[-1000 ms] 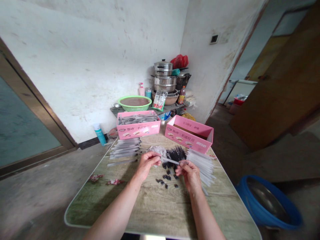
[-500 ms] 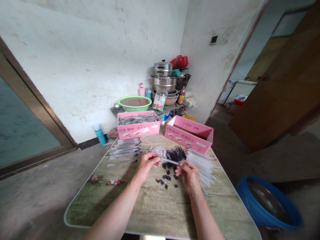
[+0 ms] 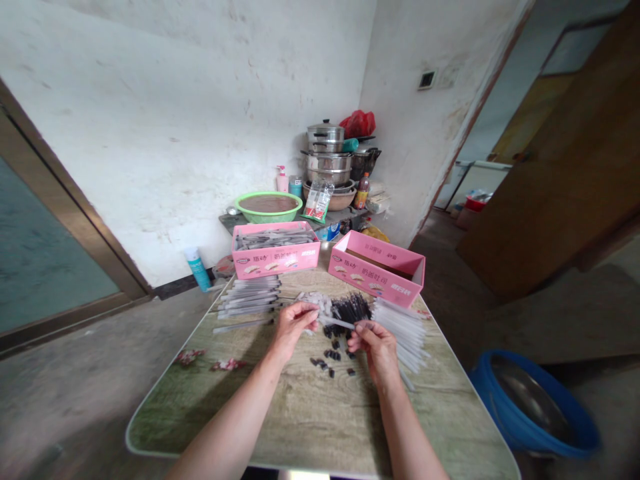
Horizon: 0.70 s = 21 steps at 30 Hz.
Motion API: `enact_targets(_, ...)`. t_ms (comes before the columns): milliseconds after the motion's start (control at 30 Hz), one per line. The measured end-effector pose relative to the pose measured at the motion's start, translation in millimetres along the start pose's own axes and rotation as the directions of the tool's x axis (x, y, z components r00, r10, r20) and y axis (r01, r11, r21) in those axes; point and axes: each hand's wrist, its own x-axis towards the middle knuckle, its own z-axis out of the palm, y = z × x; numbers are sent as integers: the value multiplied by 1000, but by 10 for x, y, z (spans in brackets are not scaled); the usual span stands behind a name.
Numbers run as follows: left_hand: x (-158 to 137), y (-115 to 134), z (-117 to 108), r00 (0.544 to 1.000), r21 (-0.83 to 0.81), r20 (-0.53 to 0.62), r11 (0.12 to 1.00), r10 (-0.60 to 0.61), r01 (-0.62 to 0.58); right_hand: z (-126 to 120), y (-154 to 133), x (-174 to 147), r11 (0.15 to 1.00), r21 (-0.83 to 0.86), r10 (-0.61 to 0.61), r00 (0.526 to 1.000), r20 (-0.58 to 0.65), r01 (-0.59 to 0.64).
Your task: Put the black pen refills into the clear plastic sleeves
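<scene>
A thin whitish translucent plastic tube [image 3: 338,323] spans the gap between my hands above the table. My left hand [image 3: 295,328] pinches at its left end; the fingertips hide whether a small part is there too. My right hand [image 3: 376,345] is closed on the other end with thumb and fingers. Just beyond them lie a heap of small whitish pieces [image 3: 320,301] and a bunch of thin black parts [image 3: 353,308]. Small black pieces [image 3: 334,355] are scattered below the tube. Beside my right hand is a pile of similar whitish tubes [image 3: 403,330].
Rows of tubes with dark tips [image 3: 250,295] lie at the left of the table [image 3: 320,413]. One pink box [image 3: 277,261] full of tubes and another pink box [image 3: 375,277] stand at the back. A blue tub [image 3: 537,407] is on the right.
The view has shifted very slightly. Both hands keep the same hold on the tube, with no other clear difference.
</scene>
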Motion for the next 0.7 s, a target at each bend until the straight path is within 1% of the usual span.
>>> enact_targets(333,-1,21,8,999,26,-8,999,39,-39,5,-5,-1,1000,1,-10,1000,-8,10)
enact_targets(700,0,17,-3,999,38,-3,999,37,-37,-15,19,11,1000,-6,-26,1000,-12,26)
